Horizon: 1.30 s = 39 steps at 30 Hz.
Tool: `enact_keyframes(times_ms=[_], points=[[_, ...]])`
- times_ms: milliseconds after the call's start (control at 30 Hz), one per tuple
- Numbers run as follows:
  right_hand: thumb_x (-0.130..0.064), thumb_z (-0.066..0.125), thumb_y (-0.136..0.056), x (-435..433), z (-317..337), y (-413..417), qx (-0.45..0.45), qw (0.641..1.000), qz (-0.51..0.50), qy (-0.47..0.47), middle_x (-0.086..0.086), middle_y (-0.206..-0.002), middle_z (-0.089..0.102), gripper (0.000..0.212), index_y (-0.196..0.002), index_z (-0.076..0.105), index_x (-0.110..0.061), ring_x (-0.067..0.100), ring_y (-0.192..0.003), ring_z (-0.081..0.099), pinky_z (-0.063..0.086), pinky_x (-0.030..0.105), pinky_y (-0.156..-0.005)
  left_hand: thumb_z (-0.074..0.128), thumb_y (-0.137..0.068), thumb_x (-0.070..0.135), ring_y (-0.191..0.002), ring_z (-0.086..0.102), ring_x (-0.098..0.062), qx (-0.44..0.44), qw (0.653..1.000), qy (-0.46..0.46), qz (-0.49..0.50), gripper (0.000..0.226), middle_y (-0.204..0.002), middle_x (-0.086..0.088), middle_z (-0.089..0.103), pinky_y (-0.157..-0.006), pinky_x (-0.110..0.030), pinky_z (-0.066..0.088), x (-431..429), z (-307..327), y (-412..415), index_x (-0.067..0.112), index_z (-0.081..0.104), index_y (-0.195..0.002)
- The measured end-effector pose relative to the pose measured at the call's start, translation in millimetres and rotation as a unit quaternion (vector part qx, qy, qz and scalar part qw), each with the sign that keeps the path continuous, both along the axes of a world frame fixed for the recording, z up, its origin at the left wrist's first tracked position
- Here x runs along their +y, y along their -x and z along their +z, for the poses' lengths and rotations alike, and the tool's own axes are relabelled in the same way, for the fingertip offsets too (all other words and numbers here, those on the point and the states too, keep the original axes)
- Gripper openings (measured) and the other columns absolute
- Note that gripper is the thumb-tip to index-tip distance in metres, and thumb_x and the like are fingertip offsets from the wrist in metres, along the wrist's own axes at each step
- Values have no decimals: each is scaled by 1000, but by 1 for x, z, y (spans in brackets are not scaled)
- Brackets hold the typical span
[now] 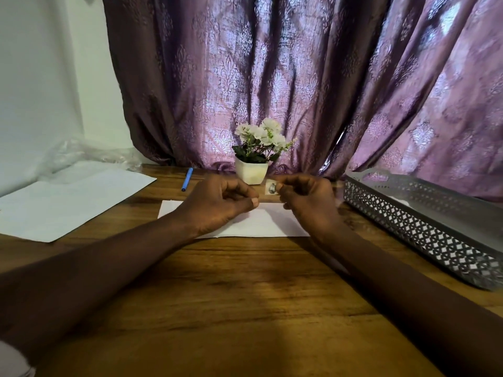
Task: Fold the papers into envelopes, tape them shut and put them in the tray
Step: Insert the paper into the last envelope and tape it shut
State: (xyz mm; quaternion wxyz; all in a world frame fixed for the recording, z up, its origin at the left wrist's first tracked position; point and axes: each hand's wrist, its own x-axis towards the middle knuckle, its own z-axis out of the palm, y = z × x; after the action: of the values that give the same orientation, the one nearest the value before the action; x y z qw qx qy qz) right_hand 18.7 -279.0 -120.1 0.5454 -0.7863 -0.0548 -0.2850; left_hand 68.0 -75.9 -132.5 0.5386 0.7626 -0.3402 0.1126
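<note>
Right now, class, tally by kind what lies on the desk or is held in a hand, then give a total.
Pen: 1
Flowerpot: 1
Tray: 1
Folded paper: 1
Paper pile: 1 (its sheets cannot be counted)
Plastic wrap: 1
Sticker: 1, pinched in the right hand
Total: 7

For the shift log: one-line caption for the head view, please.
Right hand pinches a small printed square over the folded paper on the wooden table, tray at right.

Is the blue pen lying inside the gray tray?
No, the blue pen lies on the wooden table left of the flower pot, apart from the gray tray.
</note>
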Motion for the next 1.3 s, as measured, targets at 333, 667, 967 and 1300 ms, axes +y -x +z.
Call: enact_keyframes(times_ms=[333,667,967,1300], points=[[-13,74,-90,-32,-11,-36,117,975,-97,160,-14,-71,73,21,-72,77,-24,-8,-59,64,41,5,-50,77,-84,40,-95,63,4,-98,969,-215,65,18,-101,21,71,-81,-20,49,0,-9,2,35,76,-101],[-17,76,-86,-34,-14,-42,112,965,-118,204,-23,-61,67,21,-68,78,-27,-21,-59,59,39,0,-51,74,-87,40,-95,60,6,-97,968,-228,50,17,-101,22,68,-77,-18,47,0,-9,0,35,75,-103],[-20,82,-82,-35,-16,-42,115,963,-139,202,-29,-49,61,30,-56,71,-31,-21,-56,58,38,-1,-48,72,-88,43,-96,60,4,-100,965,-240,47,18,-102,22,66,-79,-21,49,0,-9,-1,37,74,-105],[-21,77,-83,-28,-12,-34,126,942,-170,260,-5,-79,75,2,-82,77,-21,5,-72,66,38,8,-46,71,-88,41,-98,60,1,-109,962,-245,42,16,-103,20,67,-85,-30,54,0,-8,1,36,74,-102]])
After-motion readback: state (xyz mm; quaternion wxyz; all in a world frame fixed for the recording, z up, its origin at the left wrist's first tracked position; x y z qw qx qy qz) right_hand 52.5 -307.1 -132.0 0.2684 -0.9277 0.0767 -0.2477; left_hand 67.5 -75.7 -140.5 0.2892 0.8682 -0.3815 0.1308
